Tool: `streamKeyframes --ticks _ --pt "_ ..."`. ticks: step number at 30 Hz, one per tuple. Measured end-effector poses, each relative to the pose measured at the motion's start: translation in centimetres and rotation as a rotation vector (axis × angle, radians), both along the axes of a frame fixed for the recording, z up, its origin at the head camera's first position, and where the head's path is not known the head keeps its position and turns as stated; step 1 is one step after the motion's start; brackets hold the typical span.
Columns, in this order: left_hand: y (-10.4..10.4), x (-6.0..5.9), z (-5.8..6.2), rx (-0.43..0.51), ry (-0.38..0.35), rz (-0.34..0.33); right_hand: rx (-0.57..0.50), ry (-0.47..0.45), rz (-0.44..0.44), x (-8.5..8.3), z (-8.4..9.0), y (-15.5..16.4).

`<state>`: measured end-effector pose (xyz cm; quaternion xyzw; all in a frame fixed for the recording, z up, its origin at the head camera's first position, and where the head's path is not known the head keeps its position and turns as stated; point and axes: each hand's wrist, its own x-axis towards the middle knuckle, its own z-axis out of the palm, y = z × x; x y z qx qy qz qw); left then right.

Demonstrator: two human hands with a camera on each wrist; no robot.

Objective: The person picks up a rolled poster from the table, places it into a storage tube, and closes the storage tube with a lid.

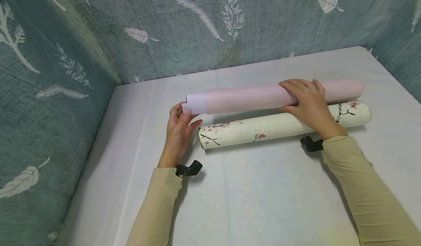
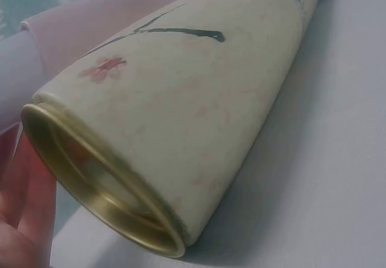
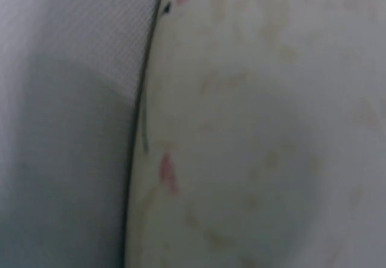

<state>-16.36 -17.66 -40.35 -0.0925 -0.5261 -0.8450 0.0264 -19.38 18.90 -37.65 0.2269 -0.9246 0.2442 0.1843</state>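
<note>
- Right hand (image 1: 307,103): fingers flat and spread, palm down on top of the pink paper roll (image 1: 276,96), pressing it. No curl around it, nothing pinched.
- Left hand (image 1: 179,129): fingers mostly straight, fingertips touching the lavender inner sheet (image 1: 194,103) that sticks out of the roll's left end. Thumb points toward the tube mouth. Can't tell if it actually grips the sheet; looks like a light touch.
- Pink paper roll: lies lengthwise on the table, just behind the floral tube (image 1: 283,124), parallel to it, touching or nearly so along its length. Its left end overhangs past the tube's left end.
- Floral tube: cream cardboard cylinder with plum-blossom print, lying on its side on the white tablecloth (image 1: 263,195). In the left wrist view the open end with its gold metal rim (image 2: 96,189) faces the camera; the inside shows nothing I can make out. Left palm sits just left of that rim.
- Right wrist view: blurred close-up of the tube's surface with pink blotches, tablecloth to its left.
- Black wrist mounts (image 1: 189,168) show at both beige sleeves, in front of the tube.
- Behind the tube: teal fabric backdrop (image 1: 164,26) with white leaf and feather print, wrapping round the left and right sides too.
</note>
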Motion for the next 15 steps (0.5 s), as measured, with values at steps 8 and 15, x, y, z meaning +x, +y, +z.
streamKeyframes --ticks 8,15 --pt "0.06 -0.02 0.15 -0.07 0.007 -0.018 -0.001 0.005 -0.003 -0.09 -0.26 -0.03" --pt "0.14 -0.11 -0.27 -0.044 0.003 -0.021 0.008 0.01 -0.002 -0.03 -0.28 0.15"
